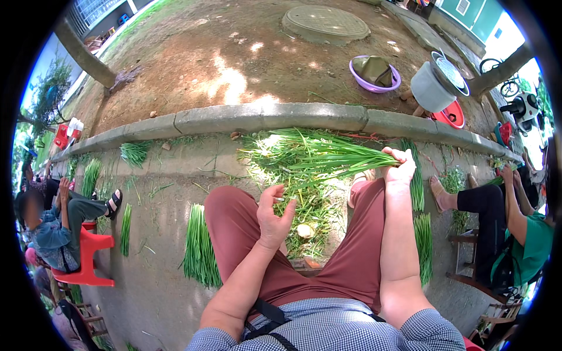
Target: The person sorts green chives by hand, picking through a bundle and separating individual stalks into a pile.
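Note:
My right hand (400,167) grips the pale ends of a bunch of long green chive-like leaves (347,155) above my right knee. The leaves fan out leftward over a heap of loose green and yellowed trimmings (307,210) on the ground between my feet. Over my left thigh, my left hand (274,217) is raised with thumb and fingers apart. Something small and shiny shows at its fingers, too small to name. Beside my left leg lies a thick bundle of the same leaves (199,250); more bundles (423,248) lie along my right leg.
A concrete kerb (272,118) crosses ahead. Beyond it are a purple basin (375,83), a whitish bucket (432,87) and a round manhole cover (327,22). One person (52,237) sits left on a red plastic chair (90,254); another (522,237) sits close on my right.

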### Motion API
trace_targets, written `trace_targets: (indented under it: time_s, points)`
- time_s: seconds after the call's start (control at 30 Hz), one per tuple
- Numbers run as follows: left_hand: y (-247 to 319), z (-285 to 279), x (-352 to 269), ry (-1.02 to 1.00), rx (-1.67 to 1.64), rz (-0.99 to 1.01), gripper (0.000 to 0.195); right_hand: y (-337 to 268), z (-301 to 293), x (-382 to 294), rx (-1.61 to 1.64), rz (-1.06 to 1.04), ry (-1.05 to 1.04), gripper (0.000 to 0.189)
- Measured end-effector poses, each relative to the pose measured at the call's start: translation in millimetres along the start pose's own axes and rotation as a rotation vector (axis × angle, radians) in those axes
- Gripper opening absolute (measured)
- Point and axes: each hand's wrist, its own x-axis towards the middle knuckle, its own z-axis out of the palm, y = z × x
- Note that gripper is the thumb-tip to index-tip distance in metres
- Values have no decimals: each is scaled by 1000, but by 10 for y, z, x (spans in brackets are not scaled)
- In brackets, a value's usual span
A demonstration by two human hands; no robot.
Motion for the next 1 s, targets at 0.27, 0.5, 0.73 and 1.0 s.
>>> trace_targets:
  time_s: [0.27, 0.5, 0.73, 1.0]
  points:
    - [-69, 46, -2, -140, 88, 119, 26, 84, -14, 2, -42, 48, -51, 53]
    - [-46, 44, -8, -183, 120, 105, 10, 119, 7, -12, -50, 73, -30, 53]
    - [-109, 67, -22, -161, 132, 71, 7, 155, 34, -40, -70, 75, -24, 54]
    - [-196, 116, -15, -111, -143, -275, 8, 253, 43, -67, -115, 100, -11, 52]
